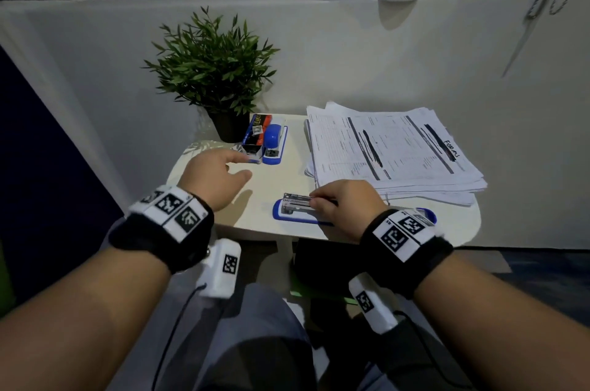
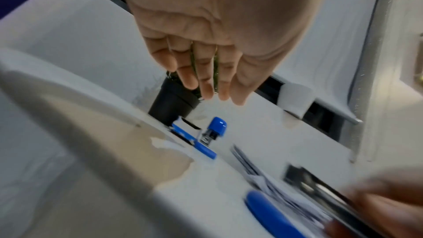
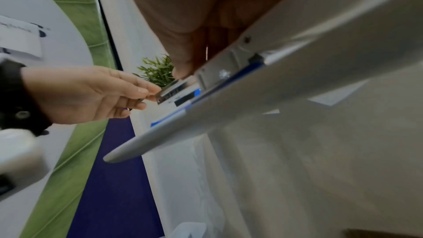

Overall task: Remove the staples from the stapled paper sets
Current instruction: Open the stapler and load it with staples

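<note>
In the head view an opened blue stapler (image 1: pixel 295 210) lies on the near part of the small white table (image 1: pixel 281 176). My right hand (image 1: pixel 316 202) grips its bare metal magazine between curled fingers and thumb; the right wrist view shows the thumb (image 3: pixel 183 61) pressed on that metal rail (image 3: pixel 174 93). My left hand (image 1: pixel 245 166) hovers open over the table's left side, fingers straight and holding nothing (image 2: pixel 213 88), tips close to the staple box (image 1: pixel 257 135). A thick stack of printed papers (image 1: pixel 392 151) lies at the back right. I can make out no staple.
A second blue stapler (image 1: pixel 274 143) sits beside the staple box at the back, with a potted green plant (image 1: pixel 214 71) behind them. A white wall rises right behind the table. The table's front edge is just before my wrists, my lap below it.
</note>
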The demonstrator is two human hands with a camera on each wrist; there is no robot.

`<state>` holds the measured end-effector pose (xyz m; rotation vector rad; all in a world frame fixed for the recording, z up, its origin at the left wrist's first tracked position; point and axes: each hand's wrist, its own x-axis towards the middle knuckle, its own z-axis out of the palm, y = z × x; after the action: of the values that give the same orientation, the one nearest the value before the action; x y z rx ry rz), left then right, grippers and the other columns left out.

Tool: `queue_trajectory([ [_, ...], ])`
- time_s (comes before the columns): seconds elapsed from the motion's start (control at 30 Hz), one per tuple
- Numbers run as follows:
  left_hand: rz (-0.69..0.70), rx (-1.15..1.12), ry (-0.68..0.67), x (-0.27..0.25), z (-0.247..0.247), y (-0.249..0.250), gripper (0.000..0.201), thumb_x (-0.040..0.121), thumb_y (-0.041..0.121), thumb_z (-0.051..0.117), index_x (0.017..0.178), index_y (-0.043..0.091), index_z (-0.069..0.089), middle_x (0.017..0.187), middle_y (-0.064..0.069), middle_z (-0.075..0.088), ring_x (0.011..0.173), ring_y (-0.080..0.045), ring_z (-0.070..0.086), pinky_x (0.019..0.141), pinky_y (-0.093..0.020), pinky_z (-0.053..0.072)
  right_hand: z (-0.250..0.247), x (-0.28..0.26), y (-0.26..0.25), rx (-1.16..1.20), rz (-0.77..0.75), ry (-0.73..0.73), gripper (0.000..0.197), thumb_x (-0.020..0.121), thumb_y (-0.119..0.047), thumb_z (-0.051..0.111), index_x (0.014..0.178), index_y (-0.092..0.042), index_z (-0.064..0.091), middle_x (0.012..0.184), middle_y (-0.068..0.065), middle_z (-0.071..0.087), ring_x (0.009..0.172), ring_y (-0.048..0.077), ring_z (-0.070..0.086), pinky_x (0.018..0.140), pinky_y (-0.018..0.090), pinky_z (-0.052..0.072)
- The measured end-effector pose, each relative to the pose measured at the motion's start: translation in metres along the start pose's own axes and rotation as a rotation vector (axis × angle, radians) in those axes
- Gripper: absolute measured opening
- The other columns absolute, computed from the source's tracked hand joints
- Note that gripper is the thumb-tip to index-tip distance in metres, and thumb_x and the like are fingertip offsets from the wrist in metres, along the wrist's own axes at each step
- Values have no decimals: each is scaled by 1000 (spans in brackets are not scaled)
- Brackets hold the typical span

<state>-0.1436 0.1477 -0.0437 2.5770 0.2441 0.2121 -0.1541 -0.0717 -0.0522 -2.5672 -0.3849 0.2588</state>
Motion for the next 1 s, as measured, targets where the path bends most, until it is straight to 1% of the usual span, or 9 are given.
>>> queue_trajectory([
  [0.1,-128,-46,-70,33,-2,-2,30,83,27,69,113,22,66,115,0,65,96,-18,61,90,-31,49,1,1,2,11,-6,-4,27,95,-33,53,114,-23,68,113,1,67,104,18,58,88,26,43],
  [0.17,-151,52,-135,49,-2,3,33,84,28,68,114,16,66,116,-4,65,102,-23,61,92,-33,49,1,1,2,18,-7,-7,27,95,-34,53,114,-23,68,112,1,68,104,18,58,89,26,44],
  [0.33,-29,355,-237,69,5,21,26,86,24,66,110,17,68,117,-4,64,105,-24,58,90,-27,45,1,0,3,24,-2,-9,27,95,-34,52,114,-23,68,110,1,68,101,17,59,89,27,46],
  [0.43,53,512,-296,75,9,35,31,89,24,63,119,18,64,122,-5,60,111,-26,54,95,-28,43,1,1,4,36,-4,-14,28,95,-34,52,116,-24,68,111,0,68,103,16,59,90,27,45],
  [0.5,39,601,-347,81,13,35,35,92,25,57,125,17,58,126,-7,57,115,-27,52,100,-30,40,1,2,5,38,-11,-7,28,95,-34,52,116,-24,67,113,0,67,105,17,58,91,27,45],
  [0.63,18,772,-408,94,23,22,36,95,29,48,128,17,54,129,-5,54,114,-24,53,101,-31,40,3,2,6,34,-22,5,27,95,-34,53,115,-24,68,111,0,67,104,18,59,90,29,46],
  [0.7,0,789,-476,89,19,30,37,98,21,45,133,12,51,134,-8,50,120,-25,50,103,-29,37,3,1,5,30,-25,-1,28,95,-34,52,115,-24,68,110,1,67,103,19,59,90,29,47],
  [0.9,50,673,-468,95,16,19,42,95,6,46,136,12,48,137,-11,50,125,-26,48,108,-30,33,3,3,8,31,-42,-13,27,95,-34,51,114,-23,68,110,2,67,103,20,58,90,31,46],
  [1.0,84,708,-466,90,14,17,43,97,15,46,139,16,43,139,-8,48,125,-25,46,107,-30,33,3,4,8,31,-43,-16,28,95,-35,51,114,-24,68,108,1,68,102,20,58,89,30,47],
])
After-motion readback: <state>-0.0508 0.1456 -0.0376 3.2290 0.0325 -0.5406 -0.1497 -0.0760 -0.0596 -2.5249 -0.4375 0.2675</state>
